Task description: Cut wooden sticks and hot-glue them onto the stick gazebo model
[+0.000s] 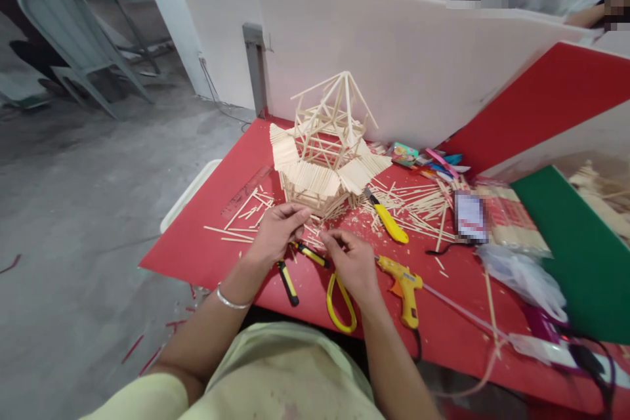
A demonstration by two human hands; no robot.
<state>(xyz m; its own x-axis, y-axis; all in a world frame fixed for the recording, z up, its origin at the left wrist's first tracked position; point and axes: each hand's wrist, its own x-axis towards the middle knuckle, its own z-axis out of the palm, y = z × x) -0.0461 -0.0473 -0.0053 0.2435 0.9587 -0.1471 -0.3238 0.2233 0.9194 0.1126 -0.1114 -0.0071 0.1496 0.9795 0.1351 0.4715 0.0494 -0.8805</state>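
Observation:
My left hand (283,228) is closed in a pinch, thumb and fingertips together, in front of a stick-built model (312,178) with a peaked open frame on top. Facing it, my right hand (352,261) is also pinched. What the fingertips hold is too small to make out. Beneath and between the hands lie the black-and-yellow handles of a tool (288,283), likely pliers. A yellow looped handle (353,318) shows beside my right wrist. Right of that hand rests a yellow glue gun (404,287), with a yellow utility knife (391,222) farther back.
Loose thin sticks (418,207) are strewn over the red tabletop (197,239). A clear ruler (246,193) lies left of the model. Packaged sticks (514,220), a plastic bag (524,275) and a green board (575,249) occupy the right. A white partition (374,59) stands behind.

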